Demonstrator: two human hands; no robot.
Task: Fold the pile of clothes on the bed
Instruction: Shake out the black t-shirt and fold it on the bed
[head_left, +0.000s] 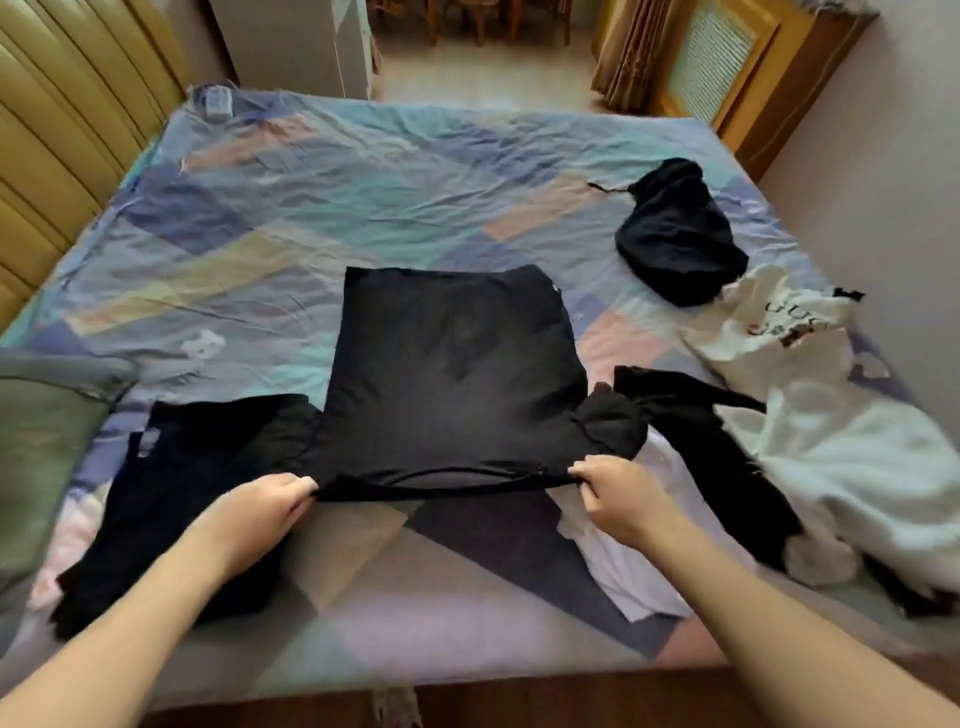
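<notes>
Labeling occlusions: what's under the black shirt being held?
The black shirt lies mostly on the patchwork bedsheet. Its left sleeve overlaps a dark garment; its right sleeve reaches a white garment. Anything beneath its middle is covered.

Legible text, one item: on the white garment (779, 327) at the right side of the bed you will find dark printed lettering in two rows. The folds break it up; you cannot read a whole word. No other markings legible.
</notes>
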